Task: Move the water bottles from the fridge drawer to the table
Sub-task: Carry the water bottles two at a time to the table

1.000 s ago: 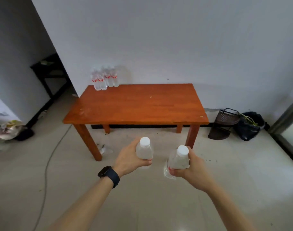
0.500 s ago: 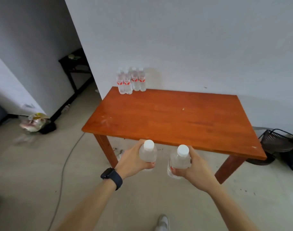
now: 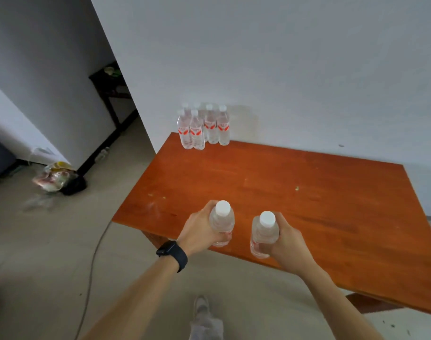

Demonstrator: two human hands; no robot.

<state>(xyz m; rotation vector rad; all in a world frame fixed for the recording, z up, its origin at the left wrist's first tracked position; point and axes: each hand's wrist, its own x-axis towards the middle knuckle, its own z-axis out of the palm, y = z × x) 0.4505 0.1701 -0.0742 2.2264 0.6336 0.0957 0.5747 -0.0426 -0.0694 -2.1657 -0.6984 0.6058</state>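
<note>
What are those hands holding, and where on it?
The left hand holds one water bottle, the right hand a second bottle, each around its body.

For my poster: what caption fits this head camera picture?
Left hand and right hand hold two bottles at the table; more bottles stand by the wall.
</note>
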